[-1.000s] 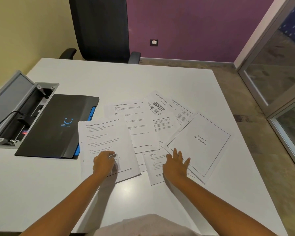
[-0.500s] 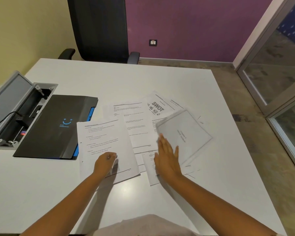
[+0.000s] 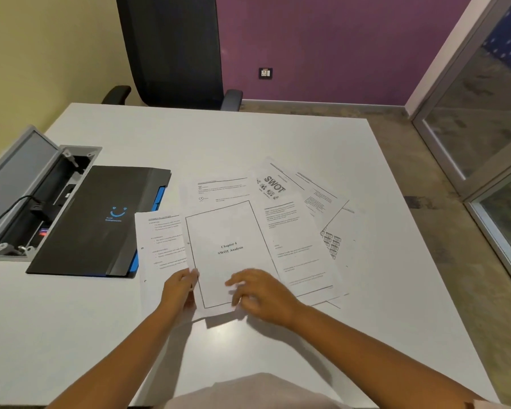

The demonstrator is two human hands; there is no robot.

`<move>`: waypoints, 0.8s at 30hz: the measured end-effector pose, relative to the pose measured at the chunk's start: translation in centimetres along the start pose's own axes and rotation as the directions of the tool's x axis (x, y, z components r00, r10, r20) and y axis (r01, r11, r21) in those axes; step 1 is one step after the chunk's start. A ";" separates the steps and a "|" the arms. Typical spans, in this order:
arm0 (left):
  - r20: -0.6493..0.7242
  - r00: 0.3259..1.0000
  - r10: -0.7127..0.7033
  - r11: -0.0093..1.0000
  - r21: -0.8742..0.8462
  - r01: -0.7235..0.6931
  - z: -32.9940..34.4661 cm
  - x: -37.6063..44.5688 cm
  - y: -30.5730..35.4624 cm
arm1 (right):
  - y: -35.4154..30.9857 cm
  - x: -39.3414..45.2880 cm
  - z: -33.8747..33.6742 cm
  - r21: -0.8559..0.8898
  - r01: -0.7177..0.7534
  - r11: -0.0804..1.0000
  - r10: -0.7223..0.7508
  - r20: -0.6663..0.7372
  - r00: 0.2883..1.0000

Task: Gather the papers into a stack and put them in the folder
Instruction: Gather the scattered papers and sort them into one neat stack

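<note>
Several printed papers lie fanned over the middle of the white table [image 3: 278, 134]. The bordered cover sheet "Chapter 4 SWOT Analysis" [image 3: 230, 231] lies on top, overlapping a text sheet [image 3: 160, 240] on its left. My left hand [image 3: 179, 290] pinches the cover sheet's lower left edge. My right hand [image 3: 263, 293] rests on its lower part with fingers apart, blurred. A "SWOT" sheet [image 3: 273, 187] and other text sheets [image 3: 301, 249] spread to the right. The black folder [image 3: 101, 219] with a blue smiley lies shut, left of the papers.
A grey cable box [image 3: 27, 196] set in the table stands with its lid up, left of the folder. A black office chair [image 3: 171, 48] sits at the far edge. A glass door [image 3: 484, 128] is on the right.
My right hand has slid the cover sheet from the right side to the left, onto the left text sheet. My left hand has shifted from pressing that sheet to pinching the cover sheet's edge.
</note>
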State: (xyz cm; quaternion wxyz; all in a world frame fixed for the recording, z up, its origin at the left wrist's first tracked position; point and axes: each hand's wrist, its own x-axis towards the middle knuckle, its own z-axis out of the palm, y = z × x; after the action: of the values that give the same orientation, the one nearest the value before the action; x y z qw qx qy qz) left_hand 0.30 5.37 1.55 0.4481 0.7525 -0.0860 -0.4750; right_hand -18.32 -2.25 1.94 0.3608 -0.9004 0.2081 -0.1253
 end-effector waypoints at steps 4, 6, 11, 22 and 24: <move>-0.111 0.994 -0.007 0.999 0.043 0.012 -0.5 0.4 -0.7 | 2.4 0.4 -2.7 0.468 -0.346 0.813 0.496 -0.247 0.832; -0.155 0.988 -0.011 1.000 -0.006 0.010 -1.0 0.8 -1.0 | 4.6 0.4 -3.4 0.497 -0.492 0.714 0.674 -0.298 0.676; -0.213 0.977 -0.002 1.000 -0.022 -0.003 -1.3 1.1 -1.3 | 6.1 1.5 -3.5 0.382 -0.763 0.521 0.832 -0.028 0.554; -0.199 0.978 -0.070 0.997 0.000 0.072 -1.1 2.3 -1.4 | 5.3 5.3 -4.0 0.735 -0.665 0.130 0.926 0.149 0.346; -0.193 0.978 -0.076 0.997 -0.025 0.072 -1.3 2.3 -1.6 | 6.2 4.6 -3.9 0.768 -0.598 0.231 0.918 0.032 0.396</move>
State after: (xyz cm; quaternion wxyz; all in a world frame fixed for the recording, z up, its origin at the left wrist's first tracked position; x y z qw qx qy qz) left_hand 2.03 5.78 -0.91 0.4431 0.7936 -0.0097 -0.4168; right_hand -17.48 -10.79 0.73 0.6150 -0.4148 0.6440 -0.1870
